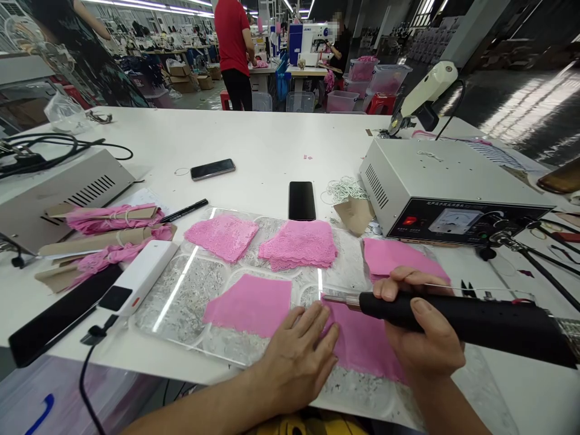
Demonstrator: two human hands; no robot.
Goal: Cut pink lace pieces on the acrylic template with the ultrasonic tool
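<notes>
My left hand (301,347) lies flat, fingers outstretched, on the left edge of a pink fabric piece (362,338). In my right hand (426,332) is a thick, black-handled tool (471,320) with a slim metal tip. That tip points left and meets the upper left corner of the fabric, just above my left fingertips; whether it touches, I cannot tell. Left of my hand lies another plain pink piece (256,305). Behind are two stacks of pink lace pieces, one on the left (222,235) and one in the middle (299,243). More plain pink fabric (399,257) sits partly behind my right hand.
A clear, marked plastic sheet (176,302) lies under the fabric. To the right stands a control box (466,187) with a dial; another metal box (72,187) is left. Two phones, a pen (185,210), a white device (142,275) and pink bundles surround the sheet. People stand beyond.
</notes>
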